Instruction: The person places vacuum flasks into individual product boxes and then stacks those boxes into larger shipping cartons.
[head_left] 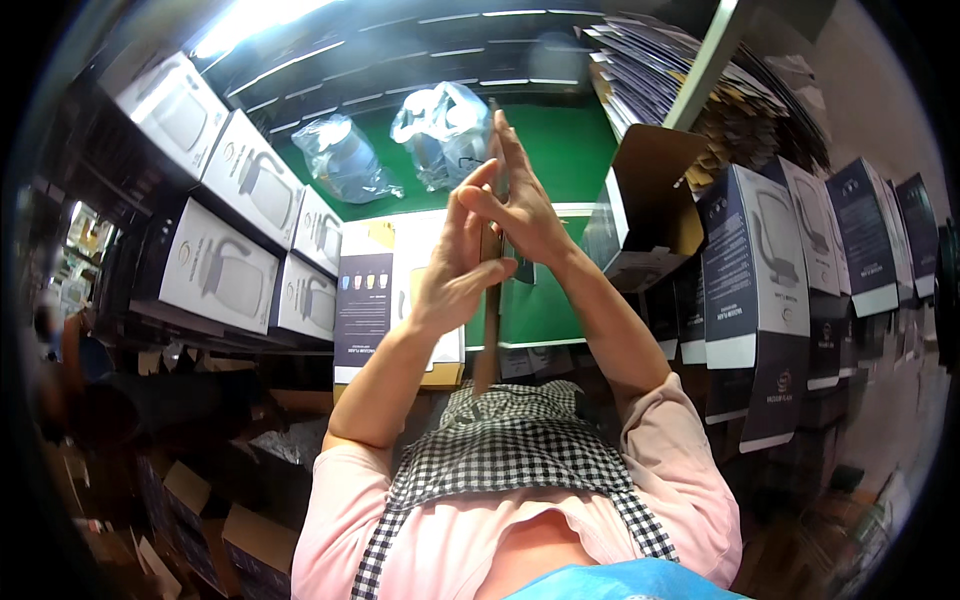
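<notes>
A flat carton (492,325), seemingly folded card seen edge-on, stands held between left hand (450,275) and right hand (528,215), both grips narrow around it; its long axis runs from apron (500,440) toward bench (550,312), right hand farther forward.

Cardboard sheet (487,358), glossy plastic bags (437,125), cloth apron (515,450)

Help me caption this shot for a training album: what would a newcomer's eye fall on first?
Probably the left hand and right hand, raised mid-picture with a thin brown panel, seen edge-on, between them. Just beyond, plastic-wrapped bundles stand out against the green tabletop. Jug-printed boxes stacked at the left would likely catch the eye next.
</notes>
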